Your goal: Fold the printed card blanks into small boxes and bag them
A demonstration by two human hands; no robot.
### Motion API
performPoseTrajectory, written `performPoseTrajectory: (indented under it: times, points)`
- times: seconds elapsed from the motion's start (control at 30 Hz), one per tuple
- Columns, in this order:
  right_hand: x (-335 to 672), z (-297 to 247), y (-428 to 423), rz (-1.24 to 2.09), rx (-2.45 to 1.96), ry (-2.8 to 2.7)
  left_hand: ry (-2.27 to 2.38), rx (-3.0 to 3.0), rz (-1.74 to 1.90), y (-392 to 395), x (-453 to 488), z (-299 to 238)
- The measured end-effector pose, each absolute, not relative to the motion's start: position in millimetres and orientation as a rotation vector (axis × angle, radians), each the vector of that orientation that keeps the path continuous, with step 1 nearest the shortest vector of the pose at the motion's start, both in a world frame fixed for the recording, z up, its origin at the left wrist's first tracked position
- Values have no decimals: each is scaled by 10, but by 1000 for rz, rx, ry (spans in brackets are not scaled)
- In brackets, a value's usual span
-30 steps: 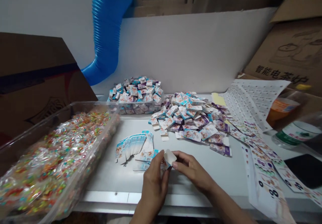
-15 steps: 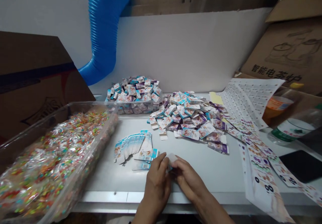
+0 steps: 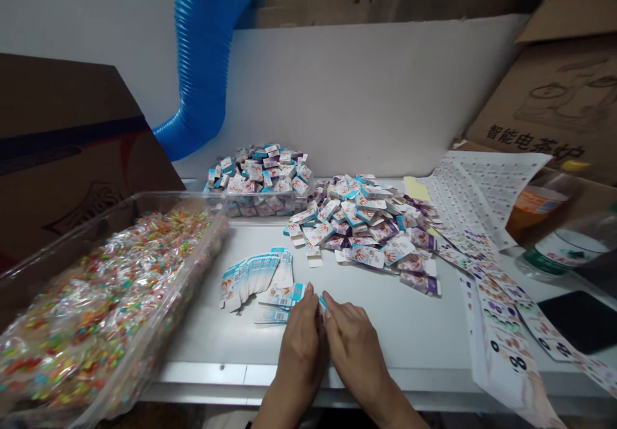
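My left hand (image 3: 299, 339) and my right hand (image 3: 351, 342) are pressed together near the table's front edge, fingers closed round a small blue-and-white carton (image 3: 321, 301) of which only a corner shows between the fingertips. Just left of my hands lies a fanned stack of flat cartons (image 3: 258, 278). Behind them is a loose heap of folded small boxes (image 3: 366, 223), and further back a clear tray piled with boxes (image 3: 260, 178).
A clear tub of colourful wrapped candy (image 3: 96, 300) fills the left. Printed sticker sheets (image 3: 486, 249) trail down the right beside a black phone (image 3: 581, 320) and a bottle (image 3: 563, 249). A blue hose (image 3: 202, 63) and cardboard boxes (image 3: 554, 95) stand behind.
The white flap that stood open between my fingers a second ago is now folded in, and my hands have closed together over the carton.
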State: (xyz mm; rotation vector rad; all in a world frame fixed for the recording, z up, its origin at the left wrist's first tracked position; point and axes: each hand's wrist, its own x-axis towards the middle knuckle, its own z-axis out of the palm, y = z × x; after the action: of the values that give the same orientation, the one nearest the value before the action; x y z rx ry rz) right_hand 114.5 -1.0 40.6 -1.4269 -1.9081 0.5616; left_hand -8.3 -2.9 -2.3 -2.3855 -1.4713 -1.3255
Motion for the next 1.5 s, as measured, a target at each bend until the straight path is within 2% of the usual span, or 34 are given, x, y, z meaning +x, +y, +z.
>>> performPoseTrajectory:
  times: [0.1,0.2,0.27,0.37,0.47,0.53,0.57,0.73,0.87,1.03,1.23,1.5]
  points:
    - [1099,360,-110,227,-1367,-2128,-1495,-2365,-1330,-37,-93,-47]
    - [1061,301,-181,168,-1345,-2182,-1537,-2391,-1286,-65,-107,-67]
    - [1102,310,-136,281,-1333,-2194,-1545,-2436,-1268,-94,-114,-48]
    - [1320,445,130,696,-1283,-2182,-1546,-2532,-1225,-148,-145,44]
    - [1603,611,503,1031,-1287,-1812,-1632,-2487,-1159,-173,-237,116]
    - [1685,637,672,979,-1289,-1563,-1674,-2355,-1160,-156,-321,98]
    - [1672,614,714,904,-1284,-1612,-1685,-2290,-1165,-138,-361,70]
    - [1270,329,720,324,-966,-2567,-1746,-2143,-1132,-43,-473,-77]
    - [1099,238,821,82,-798,-2820,-1753,-2142,-1048,-3,-529,-85]
    - [1157,267,877,69,-673,-2858,-1755,-2191,-1043,47,-592,-103]
    - [1041,287,757,176,-905,-2711,-1748,-2153,-1213,21,-597,-158]
    - [1117,342,681,197,-813,-2762,-1746,-2120,-1107,-50,-640,-185]
